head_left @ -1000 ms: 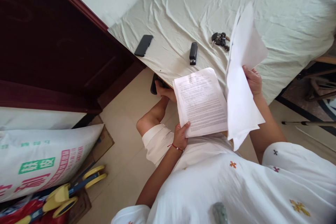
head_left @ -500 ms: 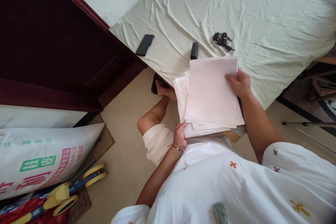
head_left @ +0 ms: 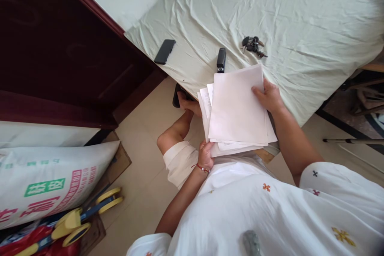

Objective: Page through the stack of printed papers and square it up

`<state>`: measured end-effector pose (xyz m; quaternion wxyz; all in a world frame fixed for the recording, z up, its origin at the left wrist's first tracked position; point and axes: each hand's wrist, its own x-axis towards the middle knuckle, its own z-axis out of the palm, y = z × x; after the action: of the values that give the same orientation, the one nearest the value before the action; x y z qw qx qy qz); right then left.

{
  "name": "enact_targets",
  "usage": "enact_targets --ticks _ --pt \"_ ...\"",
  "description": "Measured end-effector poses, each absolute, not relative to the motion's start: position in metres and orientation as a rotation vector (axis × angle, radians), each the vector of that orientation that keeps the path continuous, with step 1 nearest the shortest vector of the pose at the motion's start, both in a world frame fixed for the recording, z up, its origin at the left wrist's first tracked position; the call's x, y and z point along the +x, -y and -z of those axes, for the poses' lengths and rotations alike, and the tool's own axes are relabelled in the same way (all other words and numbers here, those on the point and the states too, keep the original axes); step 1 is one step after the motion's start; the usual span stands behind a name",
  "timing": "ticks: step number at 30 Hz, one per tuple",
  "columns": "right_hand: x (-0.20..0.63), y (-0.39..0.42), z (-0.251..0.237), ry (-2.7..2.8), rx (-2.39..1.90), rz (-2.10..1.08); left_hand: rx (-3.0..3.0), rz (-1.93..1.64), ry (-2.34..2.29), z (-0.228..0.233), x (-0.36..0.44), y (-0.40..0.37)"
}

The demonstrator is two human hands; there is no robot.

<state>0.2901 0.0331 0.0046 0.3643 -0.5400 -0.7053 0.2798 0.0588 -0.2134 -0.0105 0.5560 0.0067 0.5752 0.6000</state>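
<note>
Here, overlapping papers in left fingers and right fingers.

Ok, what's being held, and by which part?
Papers: the left hand grips their near left corner, the right hand their right edge, toward the far end.

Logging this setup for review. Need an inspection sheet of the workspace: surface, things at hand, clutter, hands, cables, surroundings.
Surface: pale cloth, wrinkled.
Things at hand: paper sheets, stacked with uneven edges; top face looks unprinted, print shows on some below. Black stapler just beyond their far edge.
Clutter: keys and a black phone-like object, both on the cloth.
Hands: left hand grips the near left corner; right hand grips the right edge, thumb on top.
Cables: nothing seen.
Surroundings: at picture left, a dark red panel, printed white sack and yellow-and-blue wheeled item.
</note>
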Motion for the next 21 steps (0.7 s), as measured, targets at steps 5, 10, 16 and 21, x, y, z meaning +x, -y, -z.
enact_targets --ticks 5,10,16,21 --pt "0.292 -0.031 -0.008 1.766 -1.360 -0.850 0.026 -1.396 -1.344 0.011 0.058 0.214" --pt "0.293 -0.032 -0.014 1.735 -1.347 -0.983 0.023 -1.387 -1.338 0.009 0.059 0.213" --pt "0.297 -0.030 -0.007 1.462 -1.257 -1.385 0.015 -1.410 -1.317 0.008 0.060 0.214" --pt "0.300 -0.029 -0.002 1.362 -1.180 -1.353 -0.015 -1.434 -1.292 0.008 0.060 0.213"
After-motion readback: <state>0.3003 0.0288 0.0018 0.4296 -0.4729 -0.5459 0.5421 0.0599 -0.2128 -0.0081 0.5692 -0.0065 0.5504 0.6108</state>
